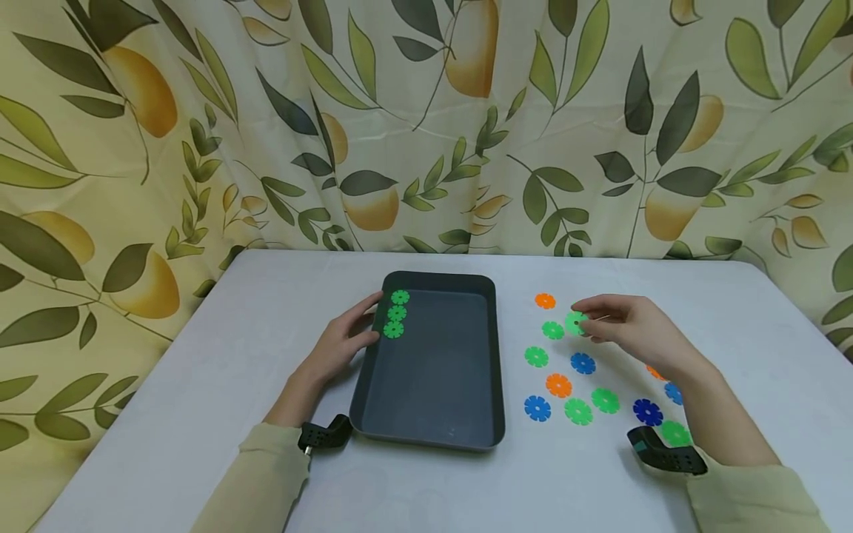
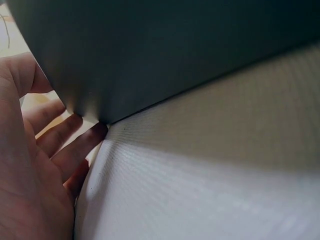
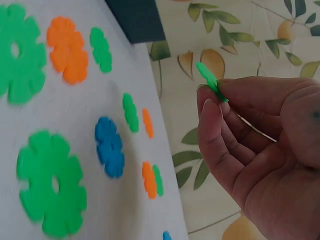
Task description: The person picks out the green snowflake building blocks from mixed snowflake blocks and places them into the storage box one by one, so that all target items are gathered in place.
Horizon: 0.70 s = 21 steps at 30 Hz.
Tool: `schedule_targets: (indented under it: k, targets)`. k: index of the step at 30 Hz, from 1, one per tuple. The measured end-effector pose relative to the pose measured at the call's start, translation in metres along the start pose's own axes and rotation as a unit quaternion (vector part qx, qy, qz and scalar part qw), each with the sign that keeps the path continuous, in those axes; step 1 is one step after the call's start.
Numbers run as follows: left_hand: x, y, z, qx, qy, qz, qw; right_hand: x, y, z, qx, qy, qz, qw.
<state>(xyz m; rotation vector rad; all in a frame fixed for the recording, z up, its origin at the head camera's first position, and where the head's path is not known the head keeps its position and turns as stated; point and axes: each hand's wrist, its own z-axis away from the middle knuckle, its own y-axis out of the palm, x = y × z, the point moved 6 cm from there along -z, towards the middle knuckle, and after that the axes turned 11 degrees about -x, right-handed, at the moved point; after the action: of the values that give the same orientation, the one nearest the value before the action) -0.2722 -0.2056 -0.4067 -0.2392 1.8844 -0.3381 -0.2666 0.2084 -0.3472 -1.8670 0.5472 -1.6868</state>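
- Green disc (image 1: pixel 576 323) hangs above the surface (image 1: pixel 440 496), right of the tray (image 1: pixel 426 392); the person's right hand (image 1: pixel 626 326) pinches its edge between thumb and fingertips, which, I'd say, keeps most of its face free.
- Left hand (image 1: pixel 336 349) rests its spread thumb and fingers against the tray's left side, probably to steady it.
- Three green discs (image 1: pixel 396 313) line that side inside the tray, seemingly for order.
- Loose discs (image 1: pixel 605 400) lie spaced apart beneath the right arm, presumably for easy picking.
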Motion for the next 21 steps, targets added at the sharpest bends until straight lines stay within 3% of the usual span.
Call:
schedule_targets:
  k: [21]
  targets:
    - [-0.001,0.001,0.0,-0.002,-0.001,-0.011,0.9999,0.06,0.049,-0.026,0.035,-0.028,-0.072,0.996]
